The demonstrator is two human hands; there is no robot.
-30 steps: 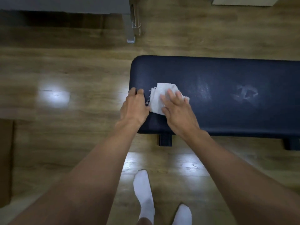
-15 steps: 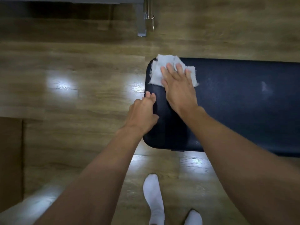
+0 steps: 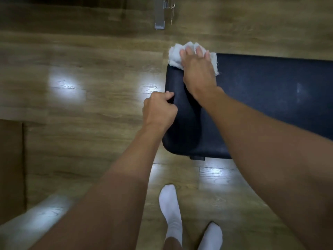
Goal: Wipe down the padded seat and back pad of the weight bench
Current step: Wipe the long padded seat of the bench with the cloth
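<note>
- Landmark for all positions: the dark blue bench pad (image 3: 270,98). It runs from mid-view out past the right edge. We cannot tell whether this section is the seat or the back.
- The white cloth (image 3: 175,56) sits bunched on the pad's far left corner. Part of it overhangs the far edge and the left end.
- The right hand (image 3: 198,73) lies palm down on top of the cloth. Its fingers (image 3: 199,51) are straight and spread, pressing the cloth flat onto the pad and not clenched round it. The forearm crosses the pad from its near edge.
- The left hand (image 3: 158,110) is at the pad's left end, about halfway between the far and near corners. Its fingers are curled tight and grasp the end rim of the pad. No cloth is in this hand.
- The two hands are apart, with bare pad between them.
- The fingertips and cloth are slightly blurred.
- A pale smudge (image 3: 299,91) shows on the pad surface, well to the right of the cloth.
- A black bracket (image 3: 197,157) shows just under the pad's near edge, close to the left corner.
- The wood floor (image 3: 81,114) surrounds the pad, with bright light patches left of it and along its near side.
- One white sock (image 3: 171,210) and a second sock (image 3: 210,237) stand on the floor on the near side of the pad.
- A grey metal leg (image 3: 159,17) stands beyond the pad's far left corner, well apart.
</note>
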